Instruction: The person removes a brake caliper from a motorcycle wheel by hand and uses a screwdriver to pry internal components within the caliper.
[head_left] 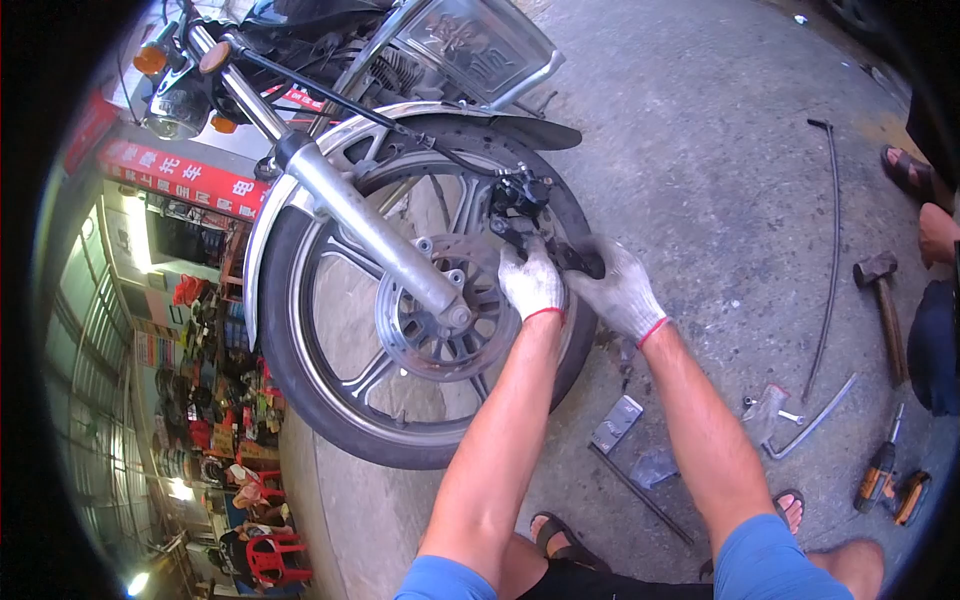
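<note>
brake caliper (522, 192), black, is located over the right side of the rim and tyre (352, 440) of a motorcycle's front wheel, above both hands. the white-gloved left hand (532, 281) is placed just below the caliper, with its fingers bent; whether anything is gripped by it cannot be told. the white-gloved right hand (615, 285) is held beside it at the tyre's outer edge, fingers curved by a dark part (580, 260); it is blurred, and a closed grip cannot be confirmed. a brake disc (400, 322) is seen at the hub, crossed by the lower end of a silver fork leg (375, 232). on the concrete floor (690, 160), a small grey box (617, 424) and a dark rod (640, 493) are noted near the person's forearms. farther right, a long thin bar (834, 260), a hammer (886, 315) and a power drill (876, 477) are found.
</note>
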